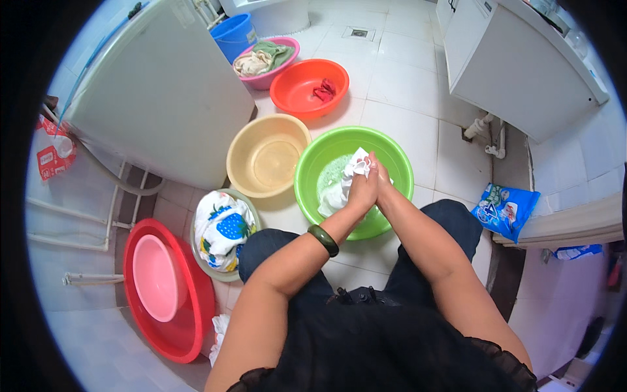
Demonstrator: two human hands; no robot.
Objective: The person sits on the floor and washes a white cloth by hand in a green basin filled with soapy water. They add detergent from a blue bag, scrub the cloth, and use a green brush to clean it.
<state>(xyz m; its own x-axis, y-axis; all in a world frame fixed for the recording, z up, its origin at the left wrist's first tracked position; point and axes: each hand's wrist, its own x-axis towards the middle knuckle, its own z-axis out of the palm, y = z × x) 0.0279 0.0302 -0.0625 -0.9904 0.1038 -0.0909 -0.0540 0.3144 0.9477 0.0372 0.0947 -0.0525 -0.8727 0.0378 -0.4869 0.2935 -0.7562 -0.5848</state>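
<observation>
Both my hands are pressed together over a green plastic basin (402, 174) that stands on the tiled floor between my knees. My left hand (363, 190) and my right hand (383, 175) grip a wet white cloth (359, 164) between them. One end of the cloth sticks up past my fingers, and its lower part hangs into the basin. Sudsy water (332, 171) shows on the basin's left side. My forearms hide part of the near rim. A dark green bangle (323, 240) circles my left wrist.
Left of the green basin sits a beige basin (268, 156). Beyond are an orange basin (294, 93) with a red cloth (325, 91), a pink basin of clothes (264, 81) and a blue bucket (232, 36). A patterned cloth (223, 230) fills another basin. A blue detergent bag (507, 208) lies right.
</observation>
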